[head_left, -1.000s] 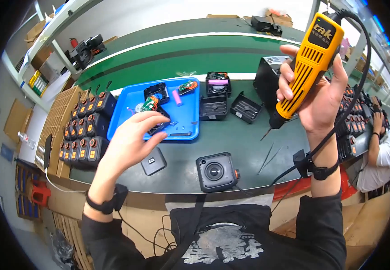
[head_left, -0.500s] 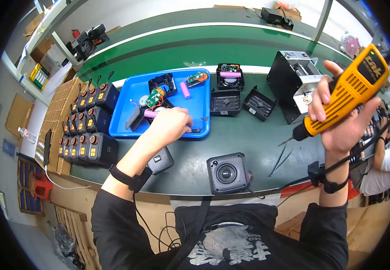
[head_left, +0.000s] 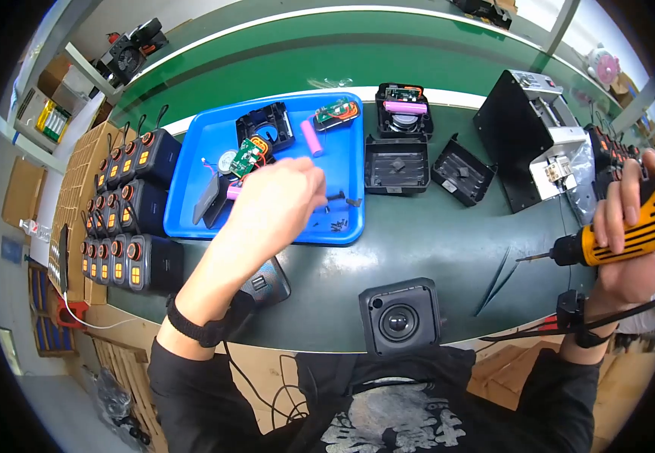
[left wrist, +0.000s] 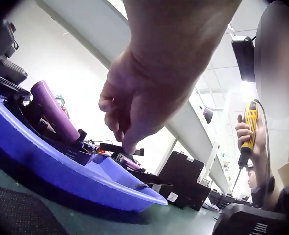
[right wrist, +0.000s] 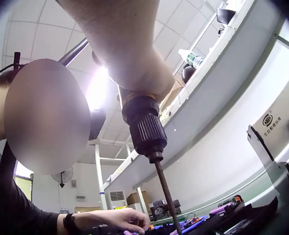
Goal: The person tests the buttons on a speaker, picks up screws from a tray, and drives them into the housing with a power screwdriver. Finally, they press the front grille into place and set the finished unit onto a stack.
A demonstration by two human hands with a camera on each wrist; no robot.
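My left hand (head_left: 278,195) is over the right part of a blue tray (head_left: 195,147). Its thumb and fingertips pinch a thin black strip (left wrist: 120,148), seen best in the left wrist view. Several small screws (head_left: 339,225) lie in the tray just below that strip. Green circuit boards (head_left: 249,156), a pink cylindrical battery (head_left: 311,138) and a black housing (head_left: 265,124) are also in it. Off to the right, my right hand (head_left: 625,219) grips a yellow electric screwdriver (head_left: 641,235), its bit pointing left above the table.
A black boxy speaker unit (head_left: 400,315) stands at the table's front edge. Tweezers (head_left: 497,281) lie right of it. Open black shells (head_left: 397,164) sit beside the tray, then a black machine (head_left: 516,143). Rows of finished-looking units (head_left: 142,204) stand left.
My left hand has come down into the tray and lifted the black strip. The right hand has moved right and lower with the screwdriver, whose bit now points more sideways.
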